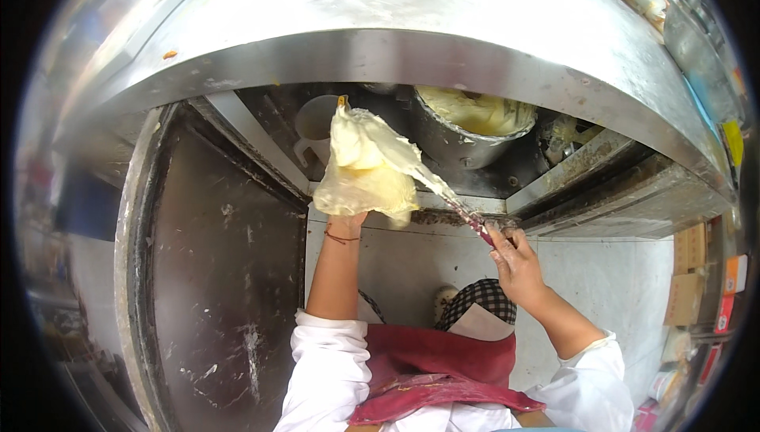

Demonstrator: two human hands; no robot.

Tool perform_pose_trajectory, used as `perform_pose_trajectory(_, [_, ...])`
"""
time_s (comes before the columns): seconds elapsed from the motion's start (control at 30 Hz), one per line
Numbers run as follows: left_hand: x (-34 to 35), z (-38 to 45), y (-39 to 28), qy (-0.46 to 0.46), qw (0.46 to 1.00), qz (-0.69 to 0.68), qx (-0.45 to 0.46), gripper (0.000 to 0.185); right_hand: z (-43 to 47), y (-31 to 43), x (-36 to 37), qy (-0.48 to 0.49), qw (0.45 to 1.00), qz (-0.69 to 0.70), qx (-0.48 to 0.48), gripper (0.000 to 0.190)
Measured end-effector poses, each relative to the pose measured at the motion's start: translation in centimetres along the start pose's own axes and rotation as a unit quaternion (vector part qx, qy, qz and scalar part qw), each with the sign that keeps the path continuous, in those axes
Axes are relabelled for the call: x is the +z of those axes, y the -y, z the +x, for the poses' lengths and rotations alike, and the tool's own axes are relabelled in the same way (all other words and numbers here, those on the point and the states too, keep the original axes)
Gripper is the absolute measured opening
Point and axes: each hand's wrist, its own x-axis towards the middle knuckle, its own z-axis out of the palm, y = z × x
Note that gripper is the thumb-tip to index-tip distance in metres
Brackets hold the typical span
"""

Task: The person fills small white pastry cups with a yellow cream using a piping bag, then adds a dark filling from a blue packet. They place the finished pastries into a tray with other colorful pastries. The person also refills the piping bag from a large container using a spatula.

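Note:
My right hand (516, 260) grips the dark red handle of a spatula (475, 218), whose shaft and blade are thickly coated with pale yellow cream. The blade end reaches up and left into a mound of cream (359, 135) at the mouth of a clear plastic bag (362, 191), which looks like a piping bag. My left hand (351, 218) holds the bag from below; the plastic drapes over it and hides the fingers. Beyond the spatula, a metal pot (469, 147) with more cream (475, 113) stands inside the cabinet under the counter.
A stainless steel counter (380, 55) overhangs the cabinet. Left of the pot is a whitish plastic jug (317, 126). An open, smeared cabinet door (231, 278) stands close to my left arm. Cardboard boxes (686, 298) line the right side. Pale tiled floor (599, 289) lies below.

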Motion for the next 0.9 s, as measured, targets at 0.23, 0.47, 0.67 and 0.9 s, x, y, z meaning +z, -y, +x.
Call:
perform_pose_trajectory(0.23, [1.1, -0.8, -2.7, 0.063, 0.945, -0.321, -0.006, 0.05, -1.6, 0.7, -1.4, 0.055, 0.992, -0.101, -0.045, 0.055])
perform_pose_trajectory(0.47, [-1.0, -0.6, -3.7, 0.041, 0.979, -0.195, 0.053, 0.059, -1.8, -2.2, -6.8, 0.006, 0.997, -0.049, 0.052, 0.033])
perform_pose_trajectory(0.67, [-2.1, -2.0, -3.0, -0.003, 0.983, -0.181, 0.019, 0.055, 12.0, -11.8, -7.3, 0.128, 0.939, -0.244, 0.207, 0.024])
perform_pose_trajectory(0.9, [-3.5, -3.9, -1.6, -0.022, 0.976, -0.218, -0.021, 0.056, 21.9, -17.0, -0.2, 0.216, 0.902, -0.337, 0.16, 0.022])
